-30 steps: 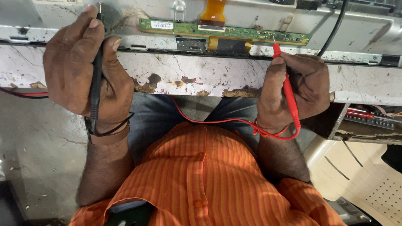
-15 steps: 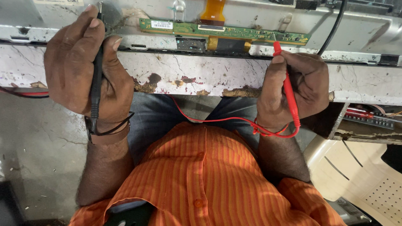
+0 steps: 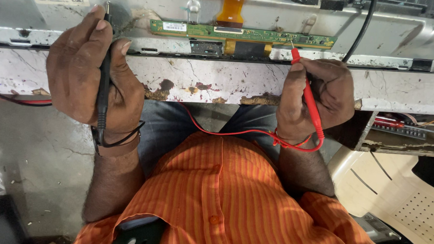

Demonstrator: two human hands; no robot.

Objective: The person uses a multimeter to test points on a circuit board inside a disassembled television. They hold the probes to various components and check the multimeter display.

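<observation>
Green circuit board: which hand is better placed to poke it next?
Probably the right hand: its red probe already points at the green circuit board. The left hand holds its black probe off to the side.

Two hands: left hand [image 3: 86, 69], right hand [image 3: 316, 99]. Two slim plastic test probes, one black [image 3: 103, 84], one red [image 3: 308, 96]. One long green circuit board [image 3: 258, 36]. One orange ribbon cable [image 3: 232, 7].

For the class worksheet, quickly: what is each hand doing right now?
Left hand: closed on the black probe.
Right hand: closed on the red probe, tip at the green circuit board.
</observation>
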